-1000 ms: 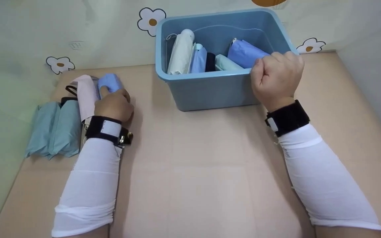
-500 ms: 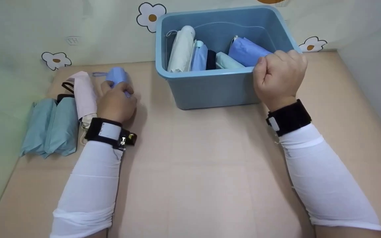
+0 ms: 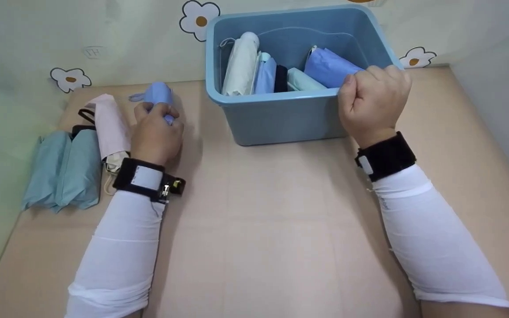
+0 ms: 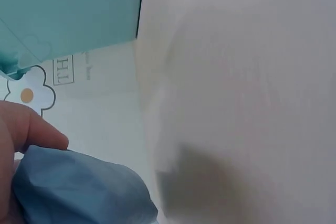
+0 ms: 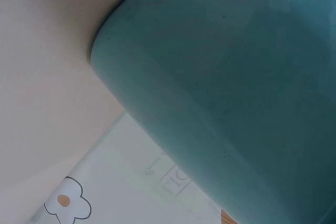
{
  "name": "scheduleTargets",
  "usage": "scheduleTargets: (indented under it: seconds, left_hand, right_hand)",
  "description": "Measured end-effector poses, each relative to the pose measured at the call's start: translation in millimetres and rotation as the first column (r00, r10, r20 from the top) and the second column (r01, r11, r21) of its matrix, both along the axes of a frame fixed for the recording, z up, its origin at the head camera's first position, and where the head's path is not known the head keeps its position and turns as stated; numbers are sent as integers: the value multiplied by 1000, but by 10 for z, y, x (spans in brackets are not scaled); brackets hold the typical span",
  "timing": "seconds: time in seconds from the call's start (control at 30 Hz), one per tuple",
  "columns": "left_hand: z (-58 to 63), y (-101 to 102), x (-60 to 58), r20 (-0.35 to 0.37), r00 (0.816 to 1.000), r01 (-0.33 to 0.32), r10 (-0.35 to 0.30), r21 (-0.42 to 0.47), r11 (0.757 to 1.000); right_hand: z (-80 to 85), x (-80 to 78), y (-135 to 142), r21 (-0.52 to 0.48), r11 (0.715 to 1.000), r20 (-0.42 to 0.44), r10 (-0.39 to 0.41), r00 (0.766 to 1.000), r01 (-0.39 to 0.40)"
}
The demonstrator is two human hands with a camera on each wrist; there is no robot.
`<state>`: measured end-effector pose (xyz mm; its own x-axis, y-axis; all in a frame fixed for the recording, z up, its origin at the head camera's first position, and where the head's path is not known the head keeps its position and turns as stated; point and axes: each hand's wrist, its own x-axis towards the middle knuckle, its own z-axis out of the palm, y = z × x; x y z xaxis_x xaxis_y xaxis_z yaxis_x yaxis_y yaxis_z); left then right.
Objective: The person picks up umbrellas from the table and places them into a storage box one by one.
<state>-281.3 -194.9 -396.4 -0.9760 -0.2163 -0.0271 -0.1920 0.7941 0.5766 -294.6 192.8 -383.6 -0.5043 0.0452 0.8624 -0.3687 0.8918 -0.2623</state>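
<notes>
My left hand (image 3: 155, 134) grips a folded blue umbrella (image 3: 159, 93) at the left of the head view, thumb and fingers round its near part. A small strap loop hangs off its far end. In the left wrist view the umbrella (image 4: 84, 190) shows below the fingers, its shadow apart from it on the table. My right hand (image 3: 374, 104) grips the front right corner of a blue plastic bin's rim (image 3: 276, 98). Inside the bin lie a white umbrella (image 3: 240, 66), a light blue one (image 3: 265, 76), a black item (image 3: 281, 78), a mint one (image 3: 304, 81) and a blue one (image 3: 330, 67).
Left of my left hand, a pale pink folded umbrella (image 3: 111, 123) lies beside two teal folded umbrellas (image 3: 77, 172). A patterned wall sheet (image 3: 139, 39) rises behind the bin. The tabletop (image 3: 276, 221) stretches between my forearms.
My left hand has moved the blue umbrella away from the pink one, slightly right and toward the back. My right hand keeps its grip on the bin's rim.
</notes>
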Motion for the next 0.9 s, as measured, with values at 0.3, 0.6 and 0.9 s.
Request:
scheduleTargets:
  seconds: [0.3,0.6,0.9]
  left_hand:
    - [71,64,74,-119,992,-19,32,103,995]
    - [295,155,237,-276,960,18,49,236,972]
    - [660,438,419,-412,911,104,15,264,959]
  right_hand:
    - [10,0,-2,3,1000,-7,2,1000,-2]
    - [2,7,-3,-5,1000,11,-1,1000,1]
    - [19,16,-5,2,1000,21,-9,1000,9]
